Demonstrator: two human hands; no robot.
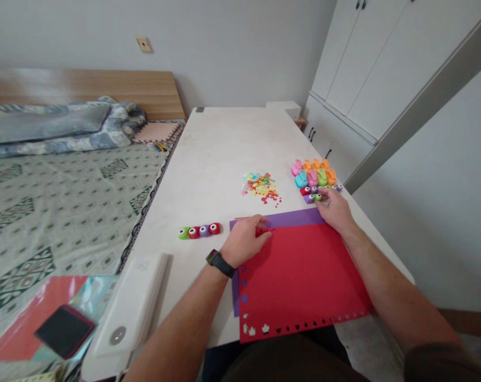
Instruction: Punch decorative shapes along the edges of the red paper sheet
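Note:
A red sheet of paper lies over a purple sheet at the table's near edge, with punched shapes along its left and bottom edges. My left hand rests on the upper left corner of the sheets, thumb and fingers apart. Beyond the upper right corner, my right hand has its thumb and fingers around a small craft punch in the near row; the fingers partly hide it. Other small punches stand beside it, and larger colourful punches are grouped just behind.
Loose paper cutouts lie scattered mid-table. Several small punches form a row left of the sheets. A long white device lies at the table's left edge. A dark phone-like object rests on plastic-wrapped paper on the bed.

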